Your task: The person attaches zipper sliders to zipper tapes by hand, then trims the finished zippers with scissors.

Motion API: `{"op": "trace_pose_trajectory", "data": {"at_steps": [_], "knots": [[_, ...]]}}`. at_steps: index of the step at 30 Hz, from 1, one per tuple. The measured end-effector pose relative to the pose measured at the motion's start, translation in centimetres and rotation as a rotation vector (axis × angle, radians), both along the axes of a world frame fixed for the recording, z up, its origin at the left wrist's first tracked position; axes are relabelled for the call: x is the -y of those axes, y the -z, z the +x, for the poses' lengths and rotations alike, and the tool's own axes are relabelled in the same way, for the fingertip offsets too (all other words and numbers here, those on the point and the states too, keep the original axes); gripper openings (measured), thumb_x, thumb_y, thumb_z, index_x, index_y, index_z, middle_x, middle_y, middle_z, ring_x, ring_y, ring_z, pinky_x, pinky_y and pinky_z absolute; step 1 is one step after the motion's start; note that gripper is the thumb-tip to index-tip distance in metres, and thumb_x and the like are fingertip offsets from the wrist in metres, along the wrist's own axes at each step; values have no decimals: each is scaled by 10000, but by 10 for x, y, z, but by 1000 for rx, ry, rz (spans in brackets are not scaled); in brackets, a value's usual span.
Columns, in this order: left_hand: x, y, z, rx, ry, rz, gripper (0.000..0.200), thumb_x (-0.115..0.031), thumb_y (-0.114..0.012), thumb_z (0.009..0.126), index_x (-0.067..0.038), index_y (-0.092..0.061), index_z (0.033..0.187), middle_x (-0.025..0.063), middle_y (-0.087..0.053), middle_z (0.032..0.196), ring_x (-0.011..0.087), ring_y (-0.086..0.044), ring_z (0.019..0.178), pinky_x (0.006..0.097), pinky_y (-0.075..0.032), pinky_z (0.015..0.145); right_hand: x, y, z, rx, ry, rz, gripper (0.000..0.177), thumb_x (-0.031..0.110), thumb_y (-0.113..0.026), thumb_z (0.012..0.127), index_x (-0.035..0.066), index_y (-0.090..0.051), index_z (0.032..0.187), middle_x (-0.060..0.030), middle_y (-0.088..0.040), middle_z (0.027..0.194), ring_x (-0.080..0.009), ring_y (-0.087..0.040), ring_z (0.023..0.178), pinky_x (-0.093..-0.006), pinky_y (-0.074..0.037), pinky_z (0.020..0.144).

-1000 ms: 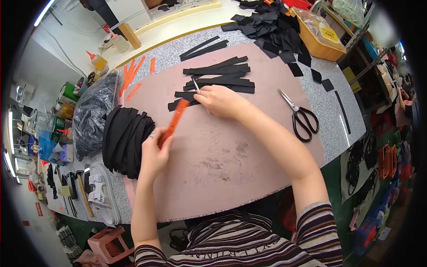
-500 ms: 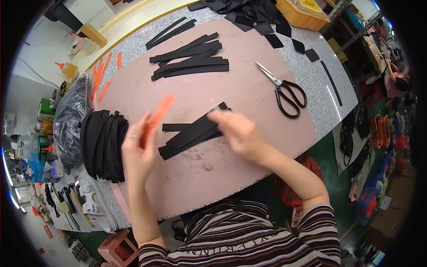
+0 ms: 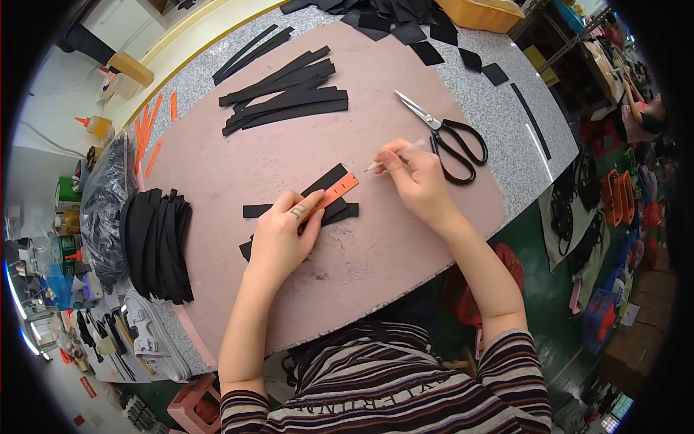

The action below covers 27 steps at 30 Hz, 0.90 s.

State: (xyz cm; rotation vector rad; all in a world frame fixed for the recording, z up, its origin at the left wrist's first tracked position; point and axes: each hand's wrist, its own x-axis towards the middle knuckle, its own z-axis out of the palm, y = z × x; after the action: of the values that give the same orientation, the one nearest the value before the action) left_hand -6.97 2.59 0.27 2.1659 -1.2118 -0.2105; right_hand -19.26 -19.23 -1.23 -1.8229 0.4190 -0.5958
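Observation:
My left hand (image 3: 284, 233) presses an orange slotted strip (image 3: 340, 189) onto a black strip (image 3: 327, 178), its thumb and fingers closed on the orange piece. More black strips (image 3: 259, 210) lie crossed beneath that hand, partly covered by it. Just right of the orange strip's end, my right hand (image 3: 417, 186) pinches a slim pale pen (image 3: 371, 167), tip pointing left and clear of the strips. Black-handled scissors (image 3: 434, 124) rest with blades spread a little, behind and right of my right hand.
A thick bundle of black strips (image 3: 155, 246) sits at the left beside a black plastic bag (image 3: 108, 210). Several black strips (image 3: 289, 108) lie farther back on the pink mat (image 3: 390, 253). Black squares (image 3: 408, 32) and a yellow bin (image 3: 481, 16) are at the far edge.
My left hand has brought the orange strip right and down onto the black strips. My right hand has left the strips, moving right and up, and a pen now shows in its fingers.

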Motion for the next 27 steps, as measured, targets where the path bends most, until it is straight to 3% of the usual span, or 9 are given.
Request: {"op": "trace_pose_trajectory", "data": {"at_steps": [7,10,16,19,22,25,27], "knots": [[0,1,1,52,18,8,297,-81,-770,885,-77,-778,1182,64,-662,874,193,-645,648,316,-543,620,-14,2,26,27,-264,-344,207,163,-641,1021,-24,-677,939,-148,-686,831,-278,-671,728,-344,-518,680],[0,4,1,69,7,1,298,-81,-772,881,-85,-783,1178,59,-661,868,190,-642,638,320,-542,614,-13,3,28,75,-266,-398,187,150,-650,1006,-20,-679,935,-152,-680,813,-301,-652,717,-359,-514,668],[0,6,1,51,14,24,264,-124,-747,896,-82,-780,1154,74,-644,886,268,-669,694,380,-558,642,-22,6,37,80,-294,-337,185,163,-659,999,-8,-690,937,-145,-683,776,-301,-659,673,-371,-511,631],[-2,2,2,55,29,27,228,-102,-727,924,-70,-778,1145,66,-676,917,228,-682,708,356,-559,656,-11,-4,33,-36,-390,-291,203,186,-664,1001,-4,-690,934,-149,-675,764,-282,-671,675,-373,-508,625],[-10,-7,10,-221,-162,-235,198,-78,-698,961,-60,-769,1146,67,-714,982,172,-679,742,324,-550,670,-2,-14,20,-145,-352,-467,155,155,-680,970,1,-693,965,-140,-692,812,-265,-698,777,-377,-536,683],[-30,-12,32,-163,-278,-331,228,-58,-683,978,-30,-738,1198,83,-729,1037,143,-672,847,285,-536,751,1,1,23,287,-405,-1029,150,97,-689,901,-1,-692,1015,-119,-716,912,-271,-712,910,-388,-572,780],[-38,-17,39,-132,-307,-342,248,-54,-685,975,-17,-727,1217,86,-725,1032,143,-672,871,279,-532,776,2,8,26,279,-465,-1078,188,83,-679,842,29,-673,1022,-78,-717,954,-253,-698,1003,-374,-572,848]]}}
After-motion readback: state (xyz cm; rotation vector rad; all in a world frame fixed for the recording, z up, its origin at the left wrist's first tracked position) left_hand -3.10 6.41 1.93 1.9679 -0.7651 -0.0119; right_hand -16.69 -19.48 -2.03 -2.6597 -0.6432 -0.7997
